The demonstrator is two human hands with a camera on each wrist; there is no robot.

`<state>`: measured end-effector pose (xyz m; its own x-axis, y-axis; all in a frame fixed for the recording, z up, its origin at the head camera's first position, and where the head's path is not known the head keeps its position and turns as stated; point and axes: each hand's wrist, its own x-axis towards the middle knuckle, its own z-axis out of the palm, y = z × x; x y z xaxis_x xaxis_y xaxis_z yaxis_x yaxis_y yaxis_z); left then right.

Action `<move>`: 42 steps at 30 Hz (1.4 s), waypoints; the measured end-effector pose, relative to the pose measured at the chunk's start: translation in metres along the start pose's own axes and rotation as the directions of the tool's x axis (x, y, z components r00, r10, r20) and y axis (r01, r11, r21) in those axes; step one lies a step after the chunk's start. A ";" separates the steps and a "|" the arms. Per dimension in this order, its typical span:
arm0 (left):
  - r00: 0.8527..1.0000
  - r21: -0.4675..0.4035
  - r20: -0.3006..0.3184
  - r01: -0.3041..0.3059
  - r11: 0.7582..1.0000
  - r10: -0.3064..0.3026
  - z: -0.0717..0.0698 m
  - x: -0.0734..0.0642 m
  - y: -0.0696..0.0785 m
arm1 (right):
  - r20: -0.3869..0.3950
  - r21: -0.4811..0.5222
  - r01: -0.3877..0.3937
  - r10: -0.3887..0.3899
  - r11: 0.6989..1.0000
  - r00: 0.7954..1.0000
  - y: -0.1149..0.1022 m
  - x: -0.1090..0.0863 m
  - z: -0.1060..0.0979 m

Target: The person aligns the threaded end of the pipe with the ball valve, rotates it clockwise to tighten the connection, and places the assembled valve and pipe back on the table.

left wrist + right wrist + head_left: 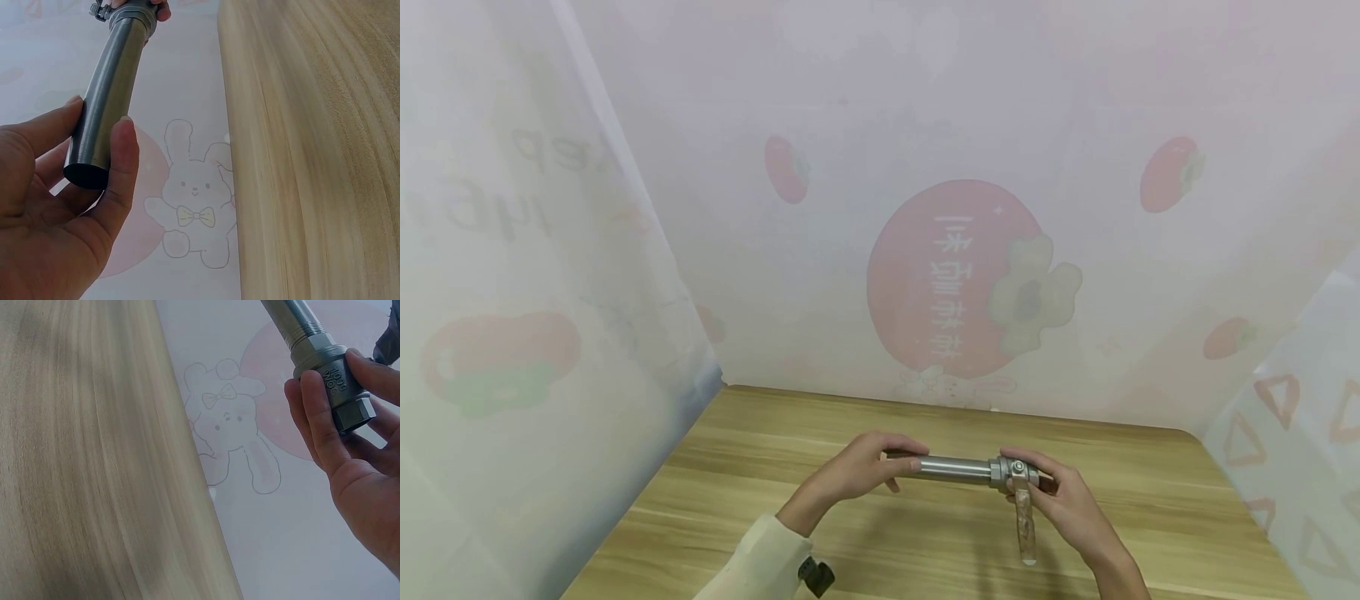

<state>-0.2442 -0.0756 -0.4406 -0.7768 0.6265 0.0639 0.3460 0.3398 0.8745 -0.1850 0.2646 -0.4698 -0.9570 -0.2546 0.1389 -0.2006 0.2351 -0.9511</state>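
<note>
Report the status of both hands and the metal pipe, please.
Left hand holding metal pipe by one end; right hand holding valve at the other. Pipe meets valve, both above wooden table. No obstruction visible.

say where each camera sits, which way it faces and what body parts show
Head: worn on the head, facing forward and down at the table, pipe and valve; left grip, right grip and left sleeve show.
Left wrist: worn there, looking along the pipe toward the valve; the left grip and part of the right grip show.
Right wrist: worn there, looking at the valve and pipe; only the right grip shows.
Both wrist views share the pipe, valve and a printed rabbit.
</note>
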 end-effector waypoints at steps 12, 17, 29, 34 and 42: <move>1.000 0.003 -0.001 -0.003 1.000 0.003 0.001 0.001 -0.001 | 0.019 0.006 0.007 -0.007 1.000 1.000 0.000 0.000 -0.002; 1.000 0.002 -0.002 -0.016 1.000 0.016 0.001 0.001 0.000 | 0.018 0.007 0.011 -0.011 1.000 1.000 0.000 0.000 -0.002; 1.000 0.043 -0.021 -0.010 0.999 0.011 0.002 0.001 -0.001 | 0.022 0.012 0.018 -0.018 1.000 1.000 0.001 0.000 -0.003; 1.000 0.050 -0.021 -0.001 0.999 0.002 0.002 0.001 -0.002 | 0.024 0.012 0.018 -0.018 1.000 1.000 0.000 -0.001 -0.003; 1.000 0.019 -0.015 0.019 1.000 -0.019 0.001 0.001 -0.001 | 0.024 0.022 0.030 -0.030 0.999 0.999 0.000 0.000 -0.002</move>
<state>-0.2444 -0.0748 -0.4416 -0.7910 0.6094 0.0545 0.3412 0.3653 0.8661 -0.1857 0.2661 -0.4696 -0.9452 -0.2839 0.1610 -0.2243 0.2066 -0.9524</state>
